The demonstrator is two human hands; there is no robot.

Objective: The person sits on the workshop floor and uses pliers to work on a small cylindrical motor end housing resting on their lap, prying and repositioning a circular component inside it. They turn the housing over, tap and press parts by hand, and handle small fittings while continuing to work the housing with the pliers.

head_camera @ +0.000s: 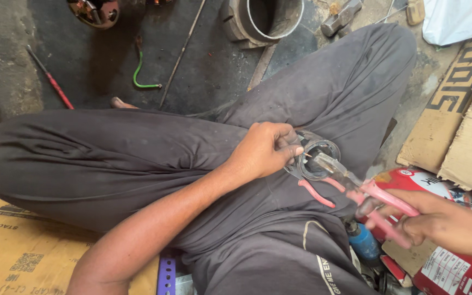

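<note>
My left hand [266, 148] grips a round metal ring-shaped part [317, 158] with a pink wire [315, 193] hanging from it, held over my lap. My right hand [443, 223] holds pink-handled pliers [367, 195] by the handles. The pliers' jaws reach into the middle of the metal ring. I sit cross-legged in dark grey trousers [154, 158] on the floor.
A metal cylinder housing [266, 19] and a hammer [341, 16] lie ahead on the dark floor. A red-handled screwdriver [50, 76], a green wire [140, 74] and a thin rod [181, 52] lie to the left. Cardboard [460, 125] and a red canister [438, 262] are on the right.
</note>
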